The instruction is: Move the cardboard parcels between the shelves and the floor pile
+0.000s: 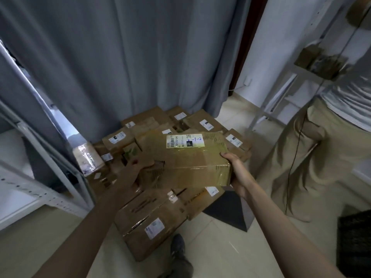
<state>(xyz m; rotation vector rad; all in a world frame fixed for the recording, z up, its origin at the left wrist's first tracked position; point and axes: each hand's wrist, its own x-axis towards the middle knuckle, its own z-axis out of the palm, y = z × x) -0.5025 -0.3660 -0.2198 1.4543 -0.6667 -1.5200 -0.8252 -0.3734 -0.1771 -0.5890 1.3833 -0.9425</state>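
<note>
Head view: one taped parcel between two hands, left and right, fingers clamped on its ends.

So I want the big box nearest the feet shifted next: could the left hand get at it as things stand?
Probably not yet. The left hand grips the held parcel with the right hand, so it is busy. The big box itself lies uncovered on top just below, with nothing in the way.

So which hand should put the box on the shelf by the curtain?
Probably the left hand: it holds the taped parcel on the side nearer the grey shelf. The right hand grips the far side.
</note>
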